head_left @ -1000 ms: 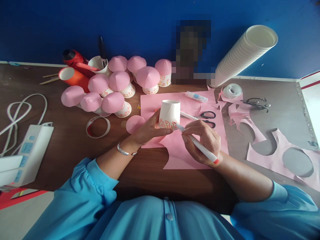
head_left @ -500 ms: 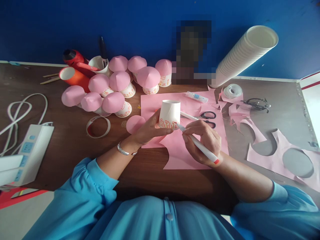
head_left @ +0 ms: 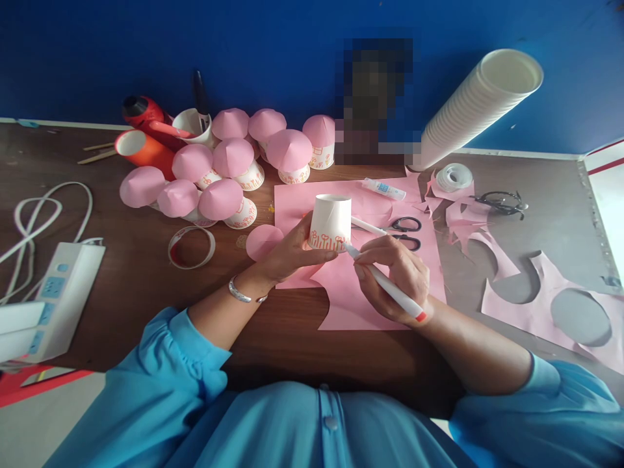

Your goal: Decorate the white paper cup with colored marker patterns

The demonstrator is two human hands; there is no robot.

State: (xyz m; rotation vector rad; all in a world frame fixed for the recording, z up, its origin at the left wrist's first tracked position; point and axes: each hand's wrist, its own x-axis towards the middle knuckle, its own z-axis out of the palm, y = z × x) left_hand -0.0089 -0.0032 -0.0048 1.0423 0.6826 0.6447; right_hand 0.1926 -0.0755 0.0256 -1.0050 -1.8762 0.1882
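My left hand [head_left: 291, 250] is closed around a white paper cup [head_left: 331, 214], its narrower end up. Red-orange flowers and grass strokes run along the cup's lower band. In my right hand [head_left: 397, 273] is a white marker [head_left: 397, 290] with a red end, its tip at the lower right of the drawn band. Under both hands lies pink paper [head_left: 361, 302]. Close behind the cup are black-handled scissors [head_left: 407, 225], a white pen [head_left: 368, 226] and a small glue bottle [head_left: 384, 189]. A pink paper disc [head_left: 263, 242] is partly beneath my left hand.
Several cups with pink cone tops [head_left: 221, 198] stand at back left, near a red glue gun [head_left: 146, 114] and an orange cup [head_left: 141, 149]. A tall cup stack [head_left: 482, 104], tape roll [head_left: 454, 177] and pink scraps [head_left: 546, 292] are right. A power strip [head_left: 68, 292] lies left.
The marker tip has shifted very slightly left along the cup's lower edge, with my right hand moving along. My left hand and the cup are almost still.
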